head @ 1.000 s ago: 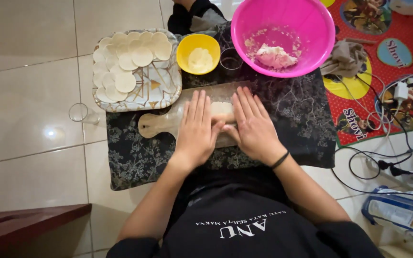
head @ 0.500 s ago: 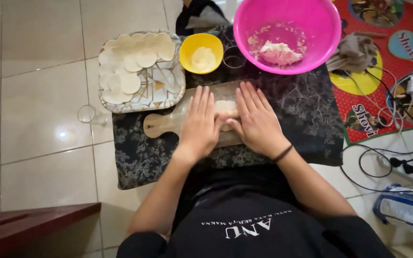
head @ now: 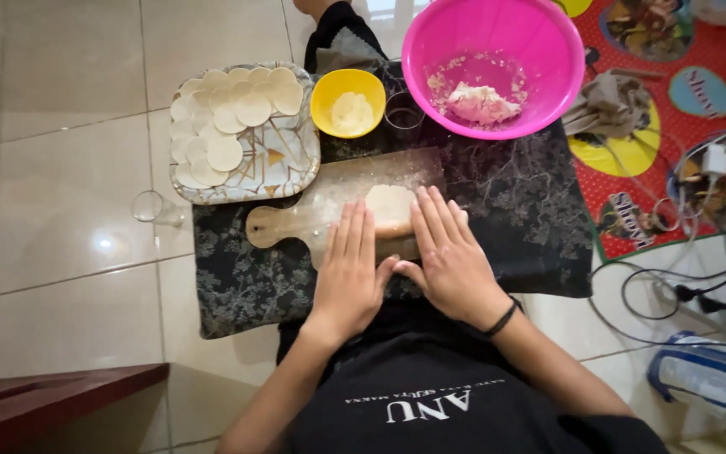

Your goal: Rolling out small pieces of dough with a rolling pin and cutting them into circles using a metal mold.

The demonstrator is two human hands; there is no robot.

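A wooden paddle board (head: 296, 220) dusted with flour lies on a dark patterned cloth (head: 245, 286). A flat pale dough piece (head: 388, 204) rests on the board. My left hand (head: 350, 269) and my right hand (head: 451, 256) lie flat side by side on the board's near edge, fingers straight, fingertips at the dough's near rim. Whatever is under the palms is hidden. A black band circles my right wrist.
A patterned tray (head: 296, 151) holds several round dough discs (head: 227, 126). Behind the board stand a yellow bowl (head: 348, 101), a small glass (head: 403, 113) and a pink bowl (head: 539, 50) holding a dough lump (head: 481, 102). A glass (head: 155, 208) stands on the tiles; cables (head: 674, 286) lie at the right.
Both hands have slid back toward me from the middle of the board, uncovering the flat dough piece.
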